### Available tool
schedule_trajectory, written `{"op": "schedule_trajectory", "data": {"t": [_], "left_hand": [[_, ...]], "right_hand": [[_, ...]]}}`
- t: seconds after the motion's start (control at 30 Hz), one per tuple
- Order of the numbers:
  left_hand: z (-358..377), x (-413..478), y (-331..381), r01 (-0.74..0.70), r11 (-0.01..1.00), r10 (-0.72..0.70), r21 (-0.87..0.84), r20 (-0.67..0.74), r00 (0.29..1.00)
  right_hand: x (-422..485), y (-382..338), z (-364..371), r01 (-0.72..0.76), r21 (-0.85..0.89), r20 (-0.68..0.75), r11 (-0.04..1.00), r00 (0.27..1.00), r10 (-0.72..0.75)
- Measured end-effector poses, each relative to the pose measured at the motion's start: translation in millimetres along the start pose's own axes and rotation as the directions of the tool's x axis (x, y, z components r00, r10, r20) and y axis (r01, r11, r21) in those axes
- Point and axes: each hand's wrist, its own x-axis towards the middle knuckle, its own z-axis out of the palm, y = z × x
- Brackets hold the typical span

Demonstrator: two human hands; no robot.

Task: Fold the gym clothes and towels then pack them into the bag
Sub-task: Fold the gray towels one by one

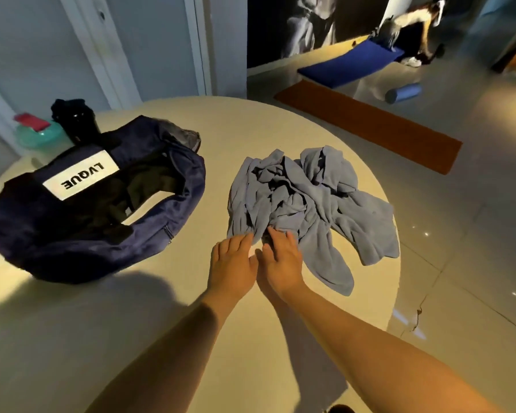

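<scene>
Grip first: the left hand [233,262] lies flat with its fingers straight, the tips just touching the near edge of the blue-grey cloth [310,198]. The right hand [282,259] is tight beside it, thumbs almost meeting, and its fingertips disappear into a dark fold. I can't tell whether they're pinching or only resting there. So one grip is spread, the other unclear, and nothing is lifted.

That cloth sits in a crumpled heap on the right half of the round tabletop [236,126]. One tail trails toward the near edge and another flops off to the right. From the heap alone I can't call it towel or garment. It looks fleecy, soft and thick, so expect it to be light, limp and no help at all in holding a shape. It should cling to itself more than slide, and nothing about it looks breakable.

A hold in the middle of the bunch would probably only drag the tangle along. My call is to find a hem or two corners at the near edge, one per hand, then lift and shake it out flat before any fold.

Off to the left, well apart from the heap, the navy bag [72,234] with its LVQUE label [79,174] gapes open, with dark clothing [143,186] already inside. Behind it stand a black bottle [75,120] and a teal bowl [39,138].
</scene>
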Motion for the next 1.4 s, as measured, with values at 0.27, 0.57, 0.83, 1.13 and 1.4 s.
{"op": "schedule_trajectory", "data": {"t": [0.27, 0.57, 0.83, 1.13, 1.4], "left_hand": [[17.9, -38.5, -7.7, 0.129, 0.987, -0.153, -0.097, -0.306, 0.94], [-1.9, -166.3, 8.0, 0.225, 0.887, -0.368, -0.403, -0.324, 0.872], [-11.0, -211.3, 32.2, 0.028, 0.829, -0.255, -0.559, -0.333, 0.908], [-7.4, -213.2, 25.7, 0.002, 0.796, -0.259, -0.605, -0.338, 0.905], [0.9, -204.9, 18.4, 0.083, 0.874, -0.222, -0.478, -0.243, 0.944]], "right_hand": [[-12.0, 23.5, 21.8, 0.115, -0.077, -0.133, 0.99, 0.983, -0.125], [-83.8, 20.3, 5.7, 0.119, -0.003, 0.103, 0.993, 0.988, -0.118], [-129.9, 26.3, -8.0, 0.297, 0.227, 0.126, 0.927, 0.935, -0.331], [-135.6, 25.8, -13.0, 0.335, 0.298, 0.199, 0.894, 0.894, -0.401], [-146.6, 35.6, -17.1, 0.409, 0.296, 0.037, 0.863, 0.898, -0.439]]}}
